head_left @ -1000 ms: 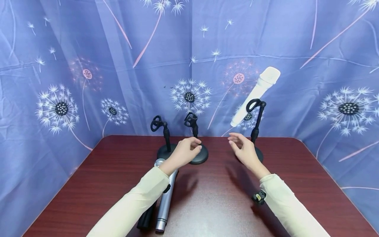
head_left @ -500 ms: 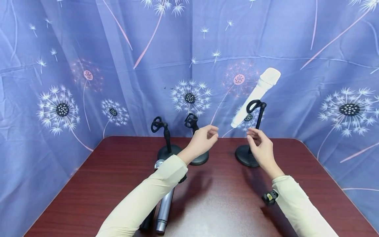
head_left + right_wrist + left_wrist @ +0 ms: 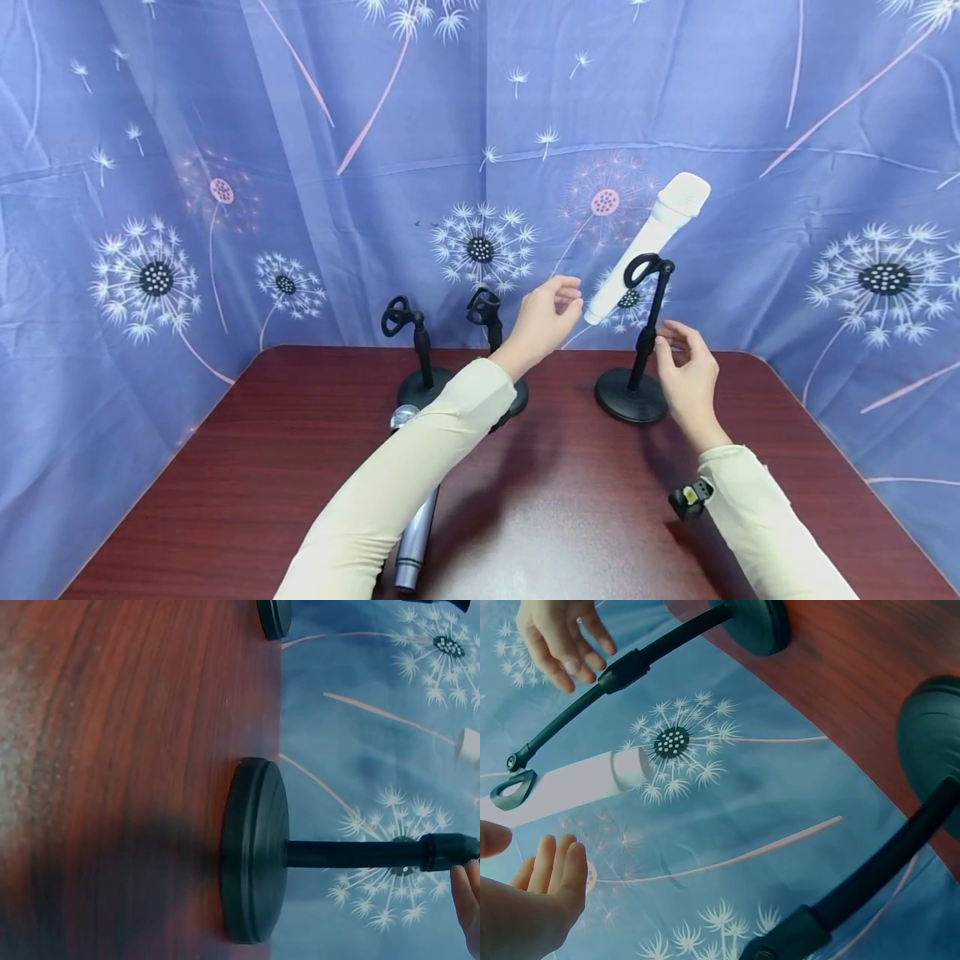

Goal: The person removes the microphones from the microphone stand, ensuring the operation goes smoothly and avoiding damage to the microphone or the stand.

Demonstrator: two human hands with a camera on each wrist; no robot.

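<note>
A white microphone (image 3: 678,200) sits tilted in the clip of the right-hand black microphone stand (image 3: 632,398), its head up to the right. My left hand (image 3: 543,321) hovers just left of the microphone's lower end, fingers loosely bent around nothing. In the left wrist view, that hand (image 3: 540,911) lies beside the microphone body (image 3: 585,784) with a gap between thumb and fingers. Right of the stand's pole, my right hand (image 3: 690,379) has its fingertips right at the collar, relaxed and not wrapped round it. In the right wrist view, only its fingers (image 3: 466,900) show.
Two more black stands, a left one (image 3: 423,358) and a middle one (image 3: 485,307), have clips holding nothing. My left forearm partly covers the middle base and a silver microphone (image 3: 414,542) lying on the brown table (image 3: 225,467). A dandelion-print curtain (image 3: 360,208) hangs behind.
My left hand has moved right and up, from the middle stand to the white microphone's lower end. My right hand has passed across the right stand to the pole's right side.
</note>
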